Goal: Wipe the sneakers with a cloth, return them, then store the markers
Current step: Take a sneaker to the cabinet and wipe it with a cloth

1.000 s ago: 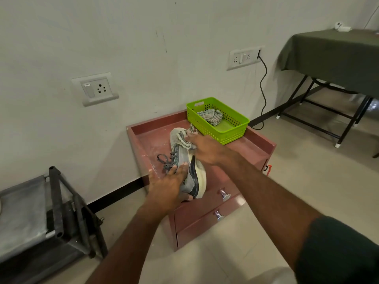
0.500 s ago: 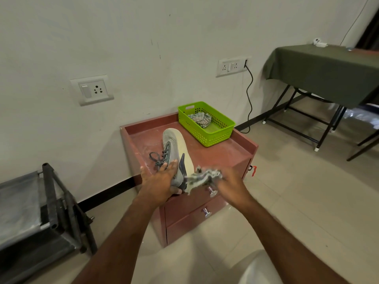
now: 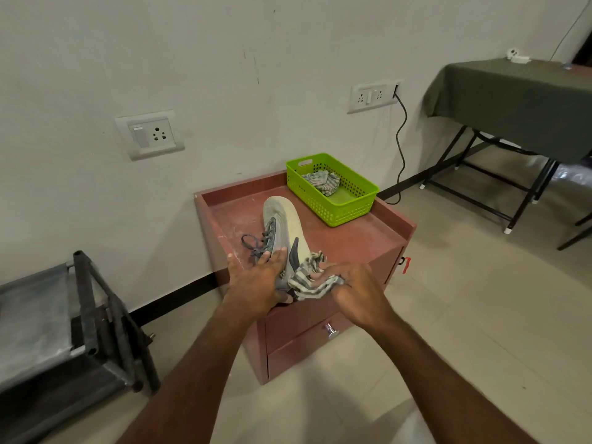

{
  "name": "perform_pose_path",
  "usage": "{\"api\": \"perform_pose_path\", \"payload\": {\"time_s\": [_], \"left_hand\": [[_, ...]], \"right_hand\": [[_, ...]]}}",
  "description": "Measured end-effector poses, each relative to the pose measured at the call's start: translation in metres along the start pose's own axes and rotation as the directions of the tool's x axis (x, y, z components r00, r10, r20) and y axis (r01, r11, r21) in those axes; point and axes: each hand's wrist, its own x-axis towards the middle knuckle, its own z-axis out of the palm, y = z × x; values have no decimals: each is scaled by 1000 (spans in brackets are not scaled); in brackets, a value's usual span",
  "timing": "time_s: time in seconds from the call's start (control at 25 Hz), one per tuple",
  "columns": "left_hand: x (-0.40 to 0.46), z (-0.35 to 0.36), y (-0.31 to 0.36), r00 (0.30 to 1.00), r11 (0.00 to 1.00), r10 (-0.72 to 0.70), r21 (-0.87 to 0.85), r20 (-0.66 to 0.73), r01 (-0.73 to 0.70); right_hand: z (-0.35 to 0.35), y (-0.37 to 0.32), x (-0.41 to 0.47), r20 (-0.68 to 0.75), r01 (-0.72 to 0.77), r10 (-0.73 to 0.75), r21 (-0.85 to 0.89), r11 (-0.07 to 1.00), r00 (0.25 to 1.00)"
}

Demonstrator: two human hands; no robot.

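Observation:
A grey sneaker with a pale sole and dark laces lies tilted on its side over the reddish cabinet top. My left hand grips its heel end from the left. My right hand holds a striped grey-white cloth bunched against the sneaker's heel. No markers are in view, and I see only one sneaker.
A green plastic basket with another striped cloth inside stands at the cabinet's back right. Drawers with metal knobs face me. A dark metal rack stands at left, a cloth-covered table at right, a cable on the wall.
My right hand drew the cloth from the sneaker's toe down along it to the heel, toward me, and now presses it there. The left hand kept its grip on the sneaker.

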Motion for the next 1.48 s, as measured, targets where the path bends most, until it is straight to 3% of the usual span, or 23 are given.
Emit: {"api": "perform_pose_path", "payload": {"time_s": [0.08, 0.16, 0.2, 0.28, 0.36, 0.48, 0.64, 0.76, 0.84, 0.92, 1.0, 1.08, 1.16, 1.24, 1.32, 1.4, 1.48], "left_hand": [[-1, -2, 2, 999, 999, -25, -44, -19, 24], [-4, -2, 1, 991, 989, -118, -91, -58, 113], [-6, 1, -1, 982, 982, -170, -92, -84, 162], [-11, 2, -3, 960, 967, -250, -89, -130, 239], [-13, -2, -2, 947, 955, -287, -127, -146, 269], [-9, -4, 7, 959, 943, -231, -282, -166, 178], [4, -1, 11, 990, 862, -85, -506, -116, 14], [0, -8, 4, 990, 886, -34, -463, -134, -32], [-10, -8, 0, 986, 853, -38, -519, -165, -54], [-17, -8, 2, 986, 803, -79, -595, -150, -26], [-17, -7, 5, 977, 769, -164, -638, -134, 41], [-14, -7, 9, 968, 771, -202, -634, -146, 65], [-12, -5, 11, 967, 790, -202, -609, -154, 68], [-10, -3, 13, 966, 801, -212, -592, -146, 86], [-8, -2, 12, 965, 799, -223, -593, -140, 99], [-6, -2, 8, 961, 778, -243, -618, -131, 113], [-6, -2, 5, 961, 783, -249, -609, -122, 125]], "right_hand": [[-4, -1, 9, -247, -32, 85, 211, 977, 965], [7, -7, 22, -309, 64, 17, 250, 966, 951], [17, -10, 26, -230, 134, -85, 205, 970, 969], [35, -5, 28, 59, 252, -251, -10, 968, 966], [39, 3, 31, 134, 262, -247, -115, 958, 960], [34, 4, 33, -30, 43, -43, 20, 999, 999], [26, -2, 19, -126, -124, 145, 163, 979, 981], [15, 1, 14, -37, -438, 498, 425, 792, 866], [9, 13, 26, -43, -497, 612, 542, 678, 789], [1, 24, 40, -268, -362, 516, 459, 811, 814], [-1, 33, 47, -422, -209, 257, 158, 965, 869], [5, 39, 55, -313, -104, 100, 3, 995, 944], [20, 41, 59, -45, -72, 68, -117, 991, 997], [32, 38, 63, 127, -33, 63, -225, 974, 990], [30, 26, 61, 162, -27, 66, -234, 972, 985], [23, 19, 56, 242, -50, 81, -130, 990, 967], [10, 18, 46, 291, -238, 173, 206, 949, 941]]}}
